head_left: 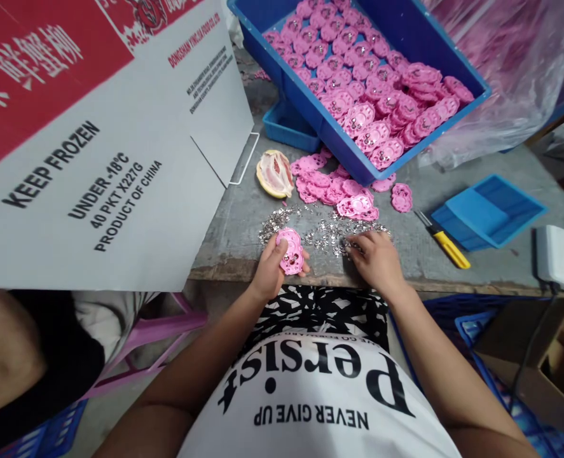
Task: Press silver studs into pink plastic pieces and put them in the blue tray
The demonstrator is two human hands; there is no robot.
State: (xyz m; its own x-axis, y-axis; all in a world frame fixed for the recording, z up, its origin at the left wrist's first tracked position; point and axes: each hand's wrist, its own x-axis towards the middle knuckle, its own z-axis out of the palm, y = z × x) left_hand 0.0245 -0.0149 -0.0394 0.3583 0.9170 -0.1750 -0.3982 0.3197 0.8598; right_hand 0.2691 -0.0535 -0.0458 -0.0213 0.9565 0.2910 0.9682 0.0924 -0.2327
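Note:
My left hand (269, 270) grips a pink plastic piece (291, 250) with a scalloped edge, the thumb lying on its face. Small shiny metal bits show on the lower part of that piece. My right hand (377, 259) rests on the table with its fingertips pinched together at the edge of a scatter of small metal parts (324, 232). What those fingertips hold, if anything, is too small to make out. Just beyond the scatter lies a loose heap of similar pink pieces (332, 184).
A blue tray (305, 105) full of pink pieces tilts over a smaller blue tray (288, 127). Cut fruit (275, 173) lies beside a large carton (133, 165). Rightward are a yellow-handled screwdriver (451, 249), blue bins (491, 213) and a white box (562, 257). Someone's leg (9, 343) shows at left.

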